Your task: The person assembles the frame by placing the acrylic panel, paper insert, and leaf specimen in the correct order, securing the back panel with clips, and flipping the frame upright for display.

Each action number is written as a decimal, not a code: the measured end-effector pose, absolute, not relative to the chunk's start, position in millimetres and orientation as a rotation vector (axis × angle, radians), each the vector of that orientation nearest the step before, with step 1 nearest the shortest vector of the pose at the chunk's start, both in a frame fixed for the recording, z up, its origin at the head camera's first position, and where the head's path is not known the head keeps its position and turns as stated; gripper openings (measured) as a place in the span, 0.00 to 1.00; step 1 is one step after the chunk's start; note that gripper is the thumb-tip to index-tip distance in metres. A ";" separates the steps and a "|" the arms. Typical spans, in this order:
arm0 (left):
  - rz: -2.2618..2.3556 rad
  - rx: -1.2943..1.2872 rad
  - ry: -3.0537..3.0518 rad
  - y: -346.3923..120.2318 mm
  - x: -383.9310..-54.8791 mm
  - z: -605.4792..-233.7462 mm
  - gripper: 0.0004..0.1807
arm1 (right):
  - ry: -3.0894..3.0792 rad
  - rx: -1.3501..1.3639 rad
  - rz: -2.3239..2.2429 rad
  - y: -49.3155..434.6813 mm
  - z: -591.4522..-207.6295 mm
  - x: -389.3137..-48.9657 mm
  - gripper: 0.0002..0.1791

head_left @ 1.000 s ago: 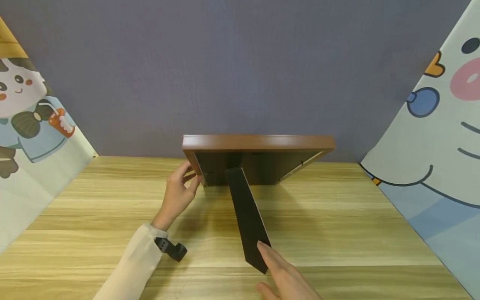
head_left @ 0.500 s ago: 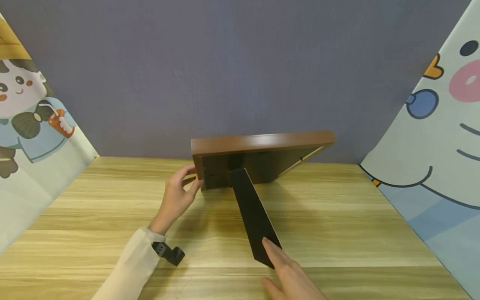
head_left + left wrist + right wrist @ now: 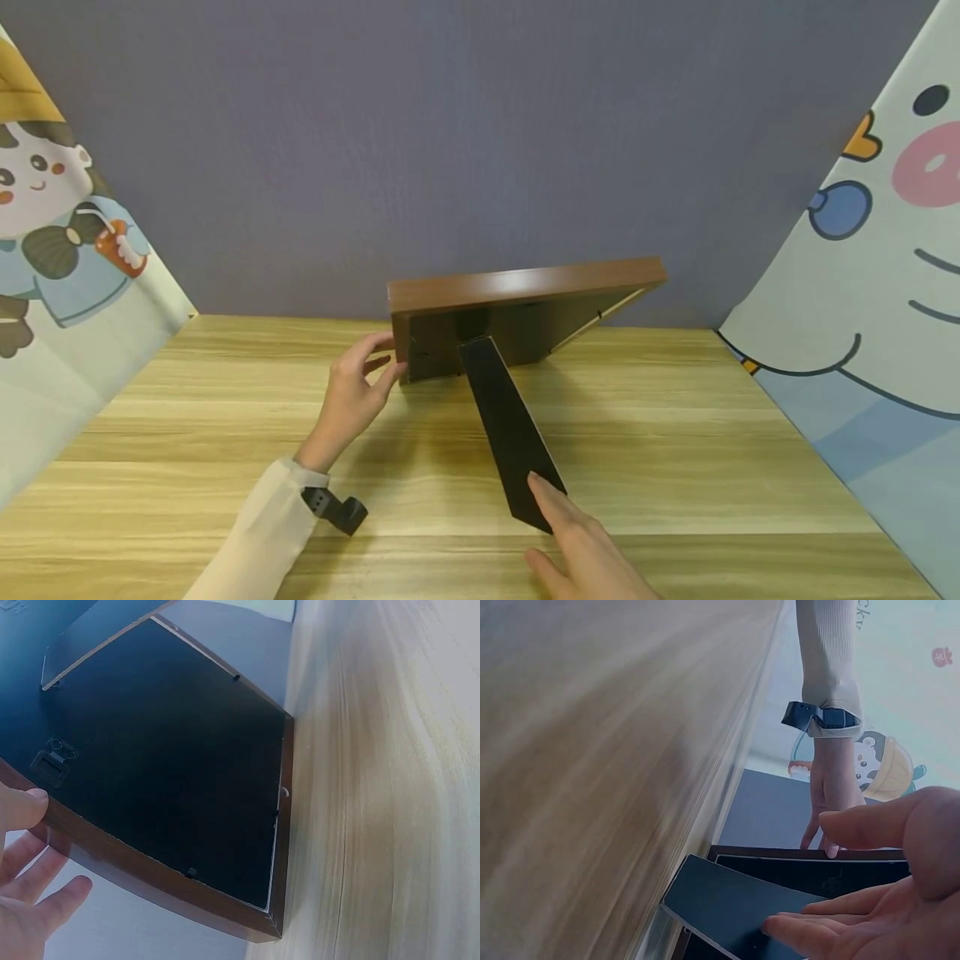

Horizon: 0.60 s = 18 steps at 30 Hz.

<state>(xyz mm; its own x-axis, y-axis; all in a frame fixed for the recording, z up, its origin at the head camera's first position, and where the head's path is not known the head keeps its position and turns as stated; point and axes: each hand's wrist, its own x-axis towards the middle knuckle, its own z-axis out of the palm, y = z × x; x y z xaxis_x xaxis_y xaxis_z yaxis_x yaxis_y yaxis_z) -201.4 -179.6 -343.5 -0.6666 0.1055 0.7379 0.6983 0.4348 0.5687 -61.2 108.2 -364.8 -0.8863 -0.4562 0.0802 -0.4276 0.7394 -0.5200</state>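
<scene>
A brown picture frame stands upright, leaning back, its black backing turned towards me. From the backing a black easel leg slants down and to the right onto the table. My left hand pinches the frame's left side; in the left wrist view its thumb lies on the brown edge with fingers behind it. At the leg's lower end, my right hand touches the black surface with extended fingertips, its thumb held apart, as the right wrist view confirms. The front of the frame is hidden.
Wood-grain table lies under everything. A grey wall panel rises close behind the frame. Printed cartoon panels flank the table, a left one and a right one.
The frame has turned slightly: its left end has come right and nearer, its right end sits a bit farther back. The leg's lower end has swung right, the right hand following it.
</scene>
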 end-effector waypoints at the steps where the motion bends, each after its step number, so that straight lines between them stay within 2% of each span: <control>1: -1.224 -0.675 -2.063 -179.6 -201.2 -343.5 0.21 | 2.882 -0.732 -0.840 108.4 -364.9 -61.4 0.37; 9: -1.185 -0.689 -2.051 -179.9 -198.8 -342.9 0.22 | 2.852 -0.597 -0.909 110.4 -362.6 -63.7 0.38; 18: -1.189 -0.701 -2.035 -179.7 -195.4 -341.5 0.21 | 2.895 -0.577 -0.991 120.3 -354.1 -71.0 0.37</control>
